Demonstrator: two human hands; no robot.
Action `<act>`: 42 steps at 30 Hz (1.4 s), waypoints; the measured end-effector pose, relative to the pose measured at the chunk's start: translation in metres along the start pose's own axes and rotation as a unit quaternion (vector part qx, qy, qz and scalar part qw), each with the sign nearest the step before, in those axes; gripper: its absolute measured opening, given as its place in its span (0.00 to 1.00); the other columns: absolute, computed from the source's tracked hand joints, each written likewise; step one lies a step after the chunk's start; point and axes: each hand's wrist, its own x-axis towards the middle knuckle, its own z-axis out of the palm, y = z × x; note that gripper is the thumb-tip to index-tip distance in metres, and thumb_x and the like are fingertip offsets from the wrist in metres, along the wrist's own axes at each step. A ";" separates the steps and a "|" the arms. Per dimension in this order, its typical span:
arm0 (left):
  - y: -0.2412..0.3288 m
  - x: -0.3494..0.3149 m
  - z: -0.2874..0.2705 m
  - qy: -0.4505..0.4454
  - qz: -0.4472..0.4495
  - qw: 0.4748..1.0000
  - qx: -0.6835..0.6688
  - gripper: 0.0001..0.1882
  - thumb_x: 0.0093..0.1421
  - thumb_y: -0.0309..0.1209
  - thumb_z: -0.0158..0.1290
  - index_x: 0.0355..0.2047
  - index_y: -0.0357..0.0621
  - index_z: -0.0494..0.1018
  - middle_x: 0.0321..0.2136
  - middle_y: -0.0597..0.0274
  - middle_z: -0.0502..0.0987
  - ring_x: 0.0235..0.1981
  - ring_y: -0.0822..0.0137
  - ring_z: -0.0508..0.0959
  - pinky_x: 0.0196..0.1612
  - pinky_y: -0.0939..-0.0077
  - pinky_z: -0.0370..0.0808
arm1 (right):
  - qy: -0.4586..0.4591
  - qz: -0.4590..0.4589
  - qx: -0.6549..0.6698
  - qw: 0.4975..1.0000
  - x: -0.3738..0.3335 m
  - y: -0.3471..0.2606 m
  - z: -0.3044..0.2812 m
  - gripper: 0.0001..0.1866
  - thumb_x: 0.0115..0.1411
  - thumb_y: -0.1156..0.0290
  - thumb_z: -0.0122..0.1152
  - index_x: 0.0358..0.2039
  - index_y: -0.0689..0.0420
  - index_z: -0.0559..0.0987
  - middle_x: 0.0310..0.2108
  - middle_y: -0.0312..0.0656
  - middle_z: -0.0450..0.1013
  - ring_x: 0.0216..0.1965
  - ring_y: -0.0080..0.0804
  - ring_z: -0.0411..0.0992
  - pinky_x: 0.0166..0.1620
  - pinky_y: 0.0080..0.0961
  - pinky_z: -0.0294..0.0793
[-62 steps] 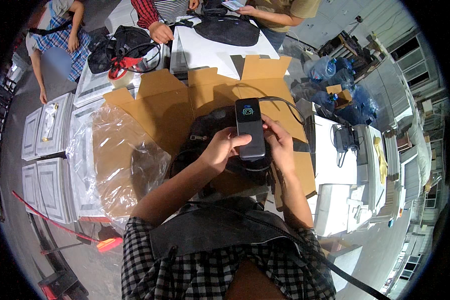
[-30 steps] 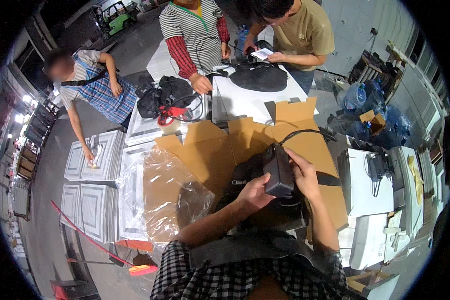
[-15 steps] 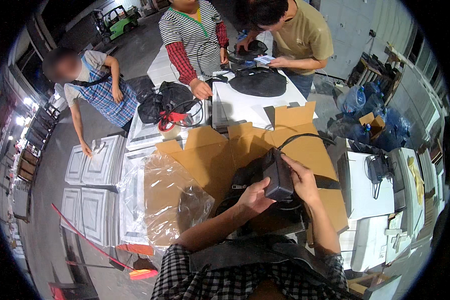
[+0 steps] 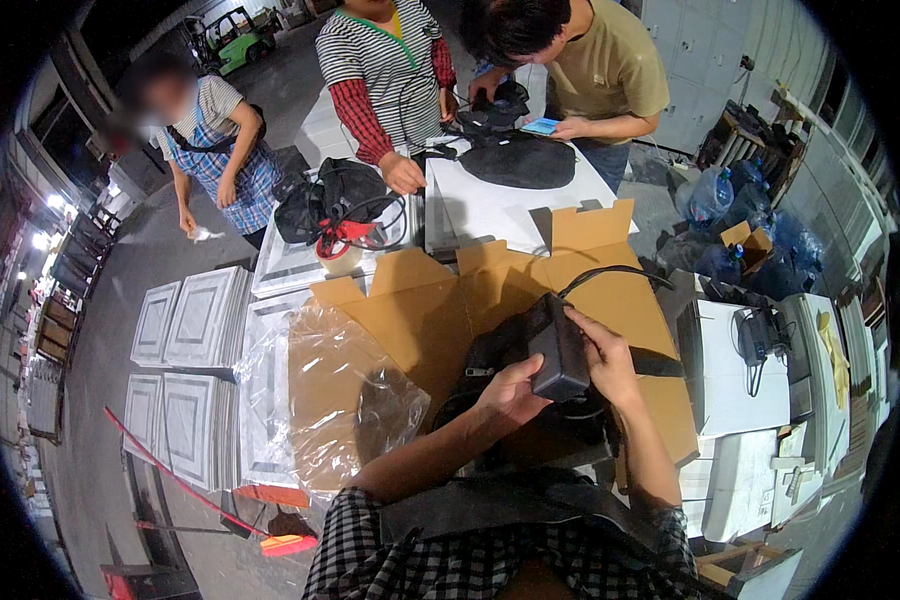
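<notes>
From here I see one opened carton (image 4: 410, 310), one black bag (image 4: 500, 345) near its front edge and, lifted above, one black block (image 4: 558, 360). I have the left hand (image 4: 515, 393) and right hand (image 4: 607, 362) both gripping it, not yet set down. One cable (image 4: 610, 268) curves behind, its connection hidden.

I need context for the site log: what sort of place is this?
Likely a workshop or warehouse, though I can't tell which. A green forklift stands in the background, and stacks of flat white-and-grey panels sit on the left.
</notes>
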 end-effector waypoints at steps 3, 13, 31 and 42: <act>0.001 -0.001 0.005 0.013 -0.001 1.000 -0.008 0.25 0.60 0.38 0.50 0.54 0.38 0.60 0.49 0.58 0.70 0.51 0.62 0.69 0.58 0.63 0.61 | 0.001 0.003 0.011 1.000 -0.001 0.001 0.001 0.29 0.47 0.91 0.42 0.49 0.57 0.72 0.43 0.53 0.72 0.42 0.44 0.72 0.47 0.29 0.68; 0.006 -0.003 0.005 0.024 -0.011 0.999 0.023 0.26 0.60 0.39 0.49 0.54 0.37 0.61 0.50 0.56 0.69 0.52 0.62 0.68 0.59 0.63 0.60 | 0.005 0.007 0.023 1.000 -0.002 -0.001 0.003 0.27 0.48 0.91 0.43 0.50 0.58 0.72 0.44 0.52 0.72 0.43 0.42 0.72 0.47 0.28 0.69; 0.042 -0.003 0.013 0.048 -0.062 0.970 0.232 0.22 0.58 0.38 0.53 0.48 0.36 0.67 0.43 0.58 0.74 0.44 0.65 0.75 0.50 0.65 0.70 | 0.023 0.097 0.193 0.976 -0.012 0.002 0.020 0.25 0.57 0.87 0.41 0.56 0.58 0.66 0.37 0.39 0.71 0.37 0.22 0.67 0.45 0.14 0.65; 0.073 -0.005 0.051 0.133 -0.061 0.897 0.417 0.21 0.52 0.31 0.58 0.45 0.37 0.69 0.36 0.60 0.75 0.36 0.69 0.77 0.40 0.74 0.75 | 0.071 0.154 0.465 0.869 -0.017 -0.024 0.046 0.29 0.59 0.87 0.35 0.62 0.59 0.54 0.45 0.42 0.70 0.46 0.25 0.67 0.52 0.20 0.63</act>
